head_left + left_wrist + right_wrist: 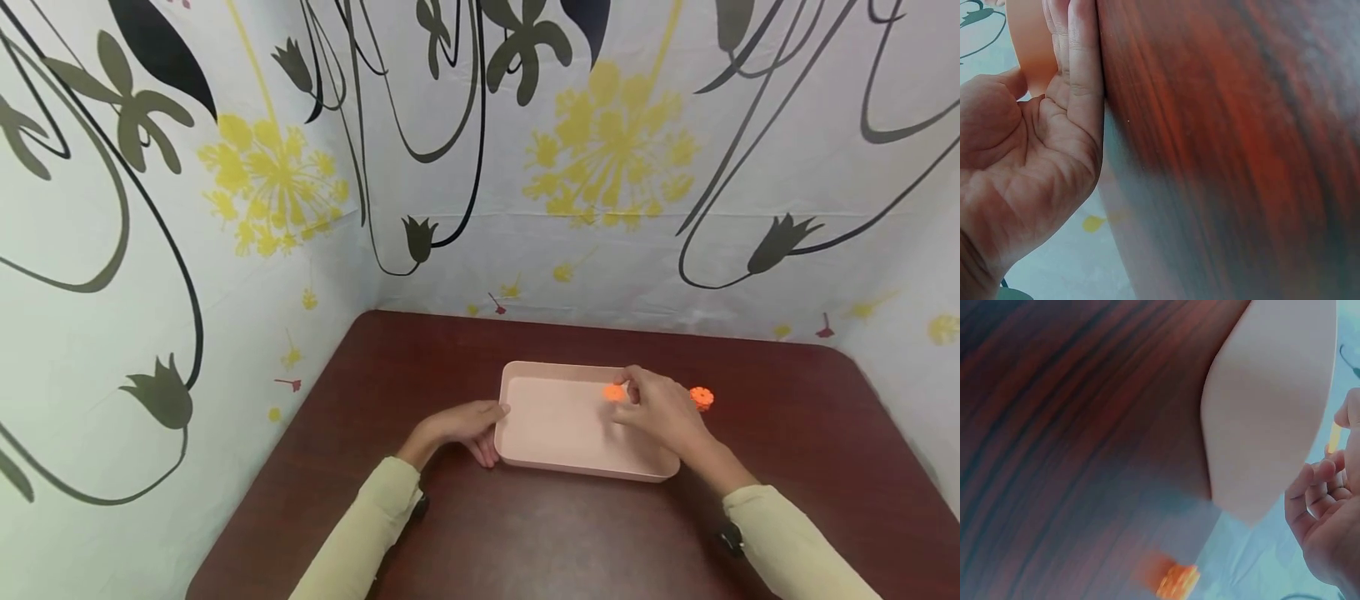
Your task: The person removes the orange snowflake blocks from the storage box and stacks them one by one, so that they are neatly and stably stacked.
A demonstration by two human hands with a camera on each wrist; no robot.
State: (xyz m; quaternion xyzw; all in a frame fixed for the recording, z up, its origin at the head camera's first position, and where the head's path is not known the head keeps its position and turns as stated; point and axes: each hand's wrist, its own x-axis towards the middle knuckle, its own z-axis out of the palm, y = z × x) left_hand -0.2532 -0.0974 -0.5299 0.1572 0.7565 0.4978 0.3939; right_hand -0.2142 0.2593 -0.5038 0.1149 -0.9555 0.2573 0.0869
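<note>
A shallow pink rectangular tray point(551, 417) rests on the table. My left hand point(471, 422) holds its left end, the thumb at the rim and the fingers against the outer side; in the left wrist view the palm point(1029, 156) shows beside the tray wall point(1032, 37). Over the tray's right part, my right hand point(663, 412) pinches a thin, round orange piece point(613, 392) between thumb and fingertips. The same piece point(1334, 437) appears edge-on in the right wrist view. Its exact kind cannot be told.
Just right of the tray, a small pile of orange, bumpy-edged round pieces point(702, 398) sits on the dark red wooden table point(525, 542). A white flower-patterned cloth point(465, 183) hangs behind the table and along its left and right sides.
</note>
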